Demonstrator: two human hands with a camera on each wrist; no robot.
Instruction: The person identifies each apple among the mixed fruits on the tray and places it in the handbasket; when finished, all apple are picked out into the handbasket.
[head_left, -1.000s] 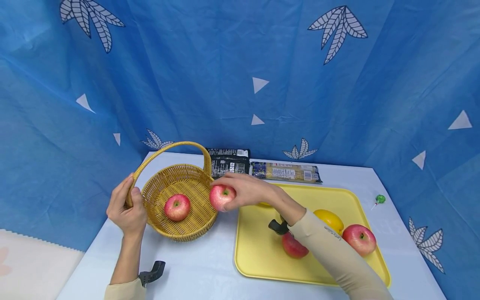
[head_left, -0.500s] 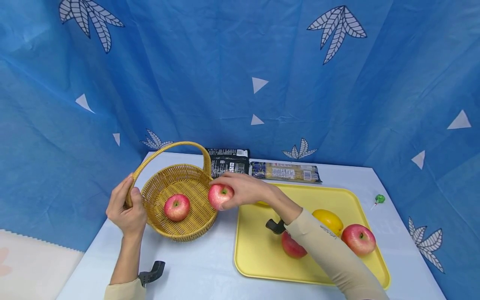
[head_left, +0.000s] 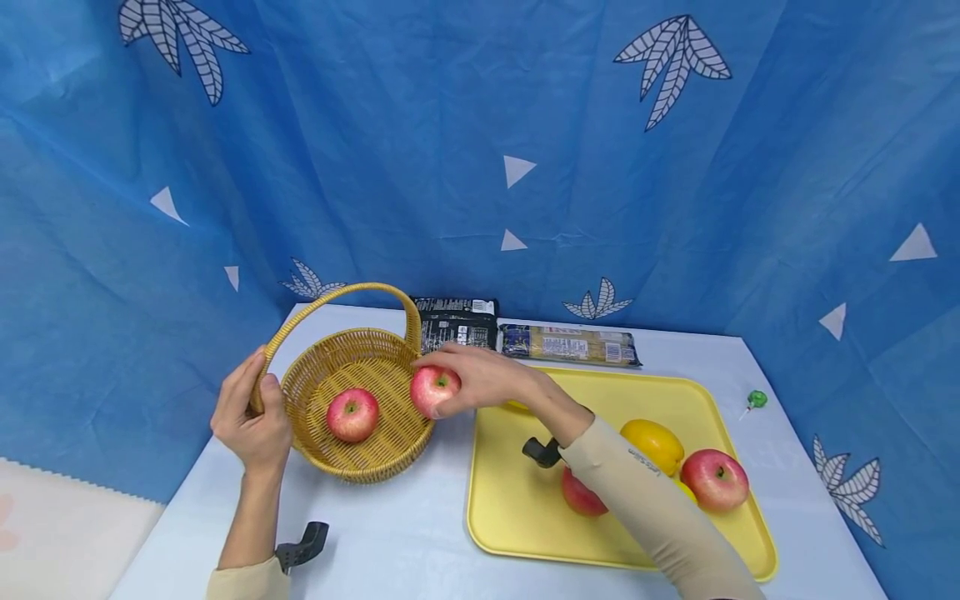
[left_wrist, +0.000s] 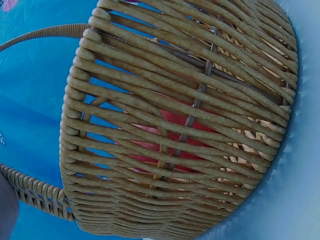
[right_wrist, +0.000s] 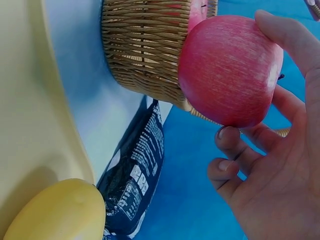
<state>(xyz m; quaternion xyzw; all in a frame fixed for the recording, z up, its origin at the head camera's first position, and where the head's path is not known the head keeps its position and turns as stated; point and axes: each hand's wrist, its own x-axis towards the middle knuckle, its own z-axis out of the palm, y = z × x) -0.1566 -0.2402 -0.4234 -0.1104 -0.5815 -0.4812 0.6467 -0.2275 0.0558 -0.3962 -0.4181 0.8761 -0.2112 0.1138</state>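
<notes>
Head view shows the two hands well apart, each clamped on something of its own. The left hand (head_left: 255,417) is wrapped around the near-left end of the handle (head_left: 345,289) of the wicker basket (head_left: 371,473), probably to steady it, since it looks light and seems to rest on the desk (head_left: 397,533). The arched handle stands up over the opening, and gripping it low at the side leaves the opening unblocked from the right.

The right hand (head_left: 487,375) holds the held apple (head_left: 433,392) between thumb and fingers, reaching around it from the right. That side grip, I judge, leaves much of the fruit's far side and underside free, and a round, smooth skin calls for such an opposed hold. The right wrist view shows the thumb on one side and fingertips on the other.

As for position, the held apple is at the basket's right rim, between the two hands but much nearer the right; whether it touches the rim I cannot tell. Inside the basket, a second apple (head_left: 352,415) lies on the woven floor, just right of the left hand. The yellow tray (head_left: 517,500), with more fruit, spreads beneath the right forearm.
</notes>
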